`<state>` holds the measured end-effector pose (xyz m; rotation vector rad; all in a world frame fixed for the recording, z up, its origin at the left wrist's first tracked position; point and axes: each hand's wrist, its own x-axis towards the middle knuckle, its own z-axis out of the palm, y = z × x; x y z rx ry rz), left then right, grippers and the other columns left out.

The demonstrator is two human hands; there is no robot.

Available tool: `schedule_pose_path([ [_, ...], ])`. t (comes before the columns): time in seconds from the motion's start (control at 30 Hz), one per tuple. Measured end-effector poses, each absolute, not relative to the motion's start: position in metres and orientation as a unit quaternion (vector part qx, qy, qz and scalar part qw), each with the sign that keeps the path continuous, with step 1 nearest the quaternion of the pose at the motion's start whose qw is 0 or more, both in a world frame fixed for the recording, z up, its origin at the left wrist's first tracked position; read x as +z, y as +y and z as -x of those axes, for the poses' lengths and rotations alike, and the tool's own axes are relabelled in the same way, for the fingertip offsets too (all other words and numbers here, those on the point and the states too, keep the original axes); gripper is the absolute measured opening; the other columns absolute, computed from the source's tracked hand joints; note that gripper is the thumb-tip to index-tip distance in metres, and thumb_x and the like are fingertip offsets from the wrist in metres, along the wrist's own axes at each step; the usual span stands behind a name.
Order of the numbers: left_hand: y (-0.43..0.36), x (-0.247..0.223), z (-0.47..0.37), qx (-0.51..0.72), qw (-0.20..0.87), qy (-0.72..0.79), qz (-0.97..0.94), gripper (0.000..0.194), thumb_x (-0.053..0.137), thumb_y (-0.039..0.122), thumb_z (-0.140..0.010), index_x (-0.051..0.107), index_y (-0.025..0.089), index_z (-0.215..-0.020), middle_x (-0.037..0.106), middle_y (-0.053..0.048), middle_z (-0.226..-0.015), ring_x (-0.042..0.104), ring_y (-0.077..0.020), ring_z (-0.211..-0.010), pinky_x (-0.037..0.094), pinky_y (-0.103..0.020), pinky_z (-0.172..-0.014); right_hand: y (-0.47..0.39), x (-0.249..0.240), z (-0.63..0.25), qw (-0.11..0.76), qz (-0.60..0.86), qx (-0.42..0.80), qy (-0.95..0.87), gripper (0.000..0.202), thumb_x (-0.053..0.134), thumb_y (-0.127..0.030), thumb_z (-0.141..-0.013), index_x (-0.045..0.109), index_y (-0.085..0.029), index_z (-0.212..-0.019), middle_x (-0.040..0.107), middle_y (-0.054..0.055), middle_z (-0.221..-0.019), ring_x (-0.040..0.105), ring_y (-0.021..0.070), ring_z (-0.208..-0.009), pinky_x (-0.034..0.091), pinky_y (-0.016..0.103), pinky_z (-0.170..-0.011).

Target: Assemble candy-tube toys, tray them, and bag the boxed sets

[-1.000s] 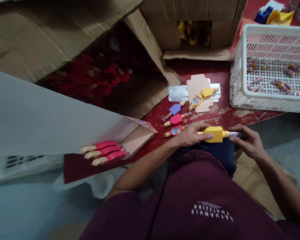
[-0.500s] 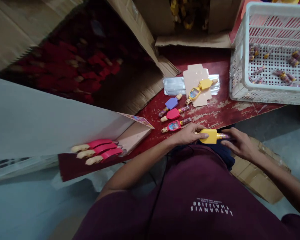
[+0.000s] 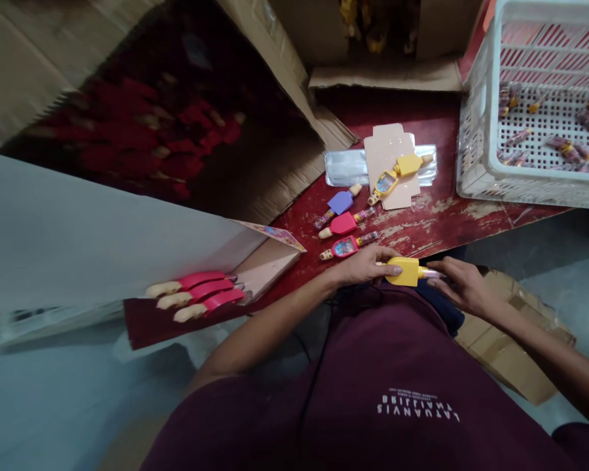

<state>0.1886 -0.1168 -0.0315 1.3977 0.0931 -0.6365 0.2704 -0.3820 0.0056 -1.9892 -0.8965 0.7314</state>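
Head view: our left hand [image 3: 366,265] grips the yellow toy [image 3: 408,273], our right hand [image 3: 464,284] pinches its tube [image 3: 430,274], just off the red table [image 3: 442,219]; off-axis force could crack the tube, slack fingers drop both

Smooth plastic yellow toy [image 3: 403,271], rough scuffed red tabletop [image 3: 439,219], matt cardboard carton [image 3: 287,186], glossy plastic packets [image 3: 346,167].
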Motion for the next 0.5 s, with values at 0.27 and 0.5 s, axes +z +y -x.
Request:
schedule_pose_path([
  [0.27,-0.081,-0.066,-0.193,-0.202,0.664,0.094,-0.714,0.059,0.075,0.057,-0.078,0.073,0.015,-0.119,0.074,-0.012,-0.116,0.068,-0.0229,-0.099,0.053,-0.03,-0.083,-0.354,-0.015,-0.301,0.324,0.822,0.183,-0.431,0.037,0.056,-0.045,-0.101,0.069,-0.019,-0.122,0.072,0.013,-0.109,0.07,0.024,-0.093,0.058,0.037,-0.082],
  [0.5,-0.018,-0.106,-0.202,-0.078,0.424,0.193,-0.881,0.048,0.057,0.049,-0.088,0.07,0.021,-0.125,0.074,-0.009,-0.118,0.066,-0.0263,-0.105,0.051,-0.038,-0.096,-0.394,0.03,-0.53,0.246,0.941,-0.12,-0.199,0.049,0.054,-0.043,-0.096,0.076,-0.002,-0.109,0.076,0.012,-0.092,0.07,0.0126,-0.083,0.043,0.03,-0.073],
])
